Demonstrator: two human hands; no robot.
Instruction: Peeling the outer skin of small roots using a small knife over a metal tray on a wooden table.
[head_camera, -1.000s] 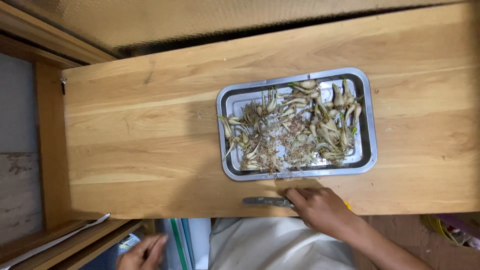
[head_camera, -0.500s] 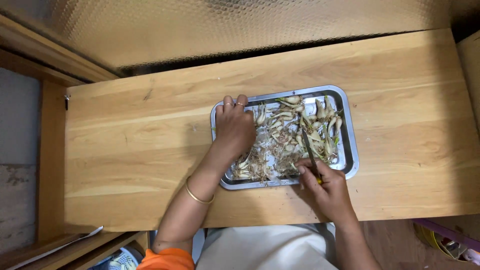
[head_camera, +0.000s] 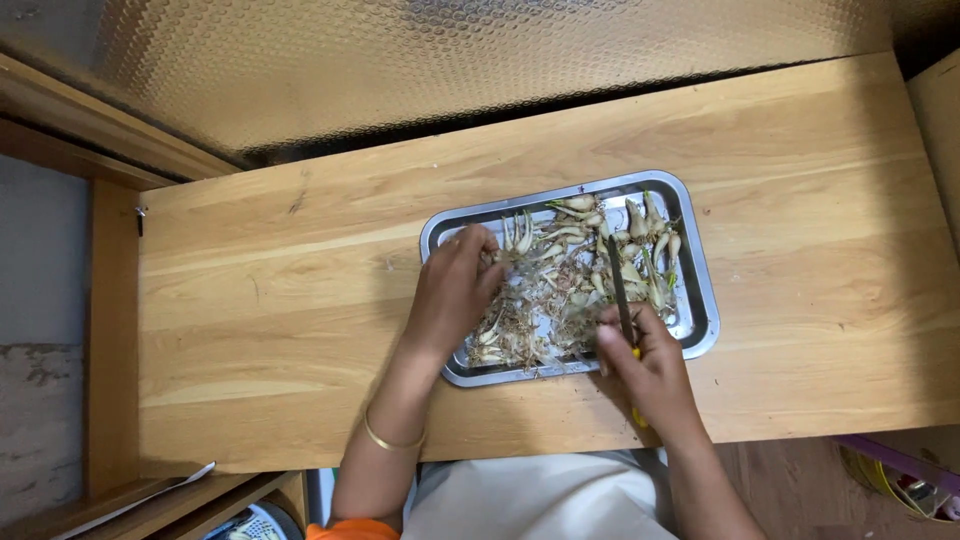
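Pale bulbs with roots and green shoots (head_camera: 590, 270) lie heaped in a steel tray (head_camera: 700, 330) on the wooden desk (head_camera: 260, 330). The left hand (head_camera: 455, 295) curls loosely onto the heap's left side. The right hand (head_camera: 650, 370) grips a yellow-handled knife (head_camera: 620, 295), blade over the bulbs.

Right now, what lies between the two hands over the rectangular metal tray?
In the head view, pale bulbs with stringy roots lie between the left hand and the right hand, inside the rectangular metal tray; no bare gap shows.
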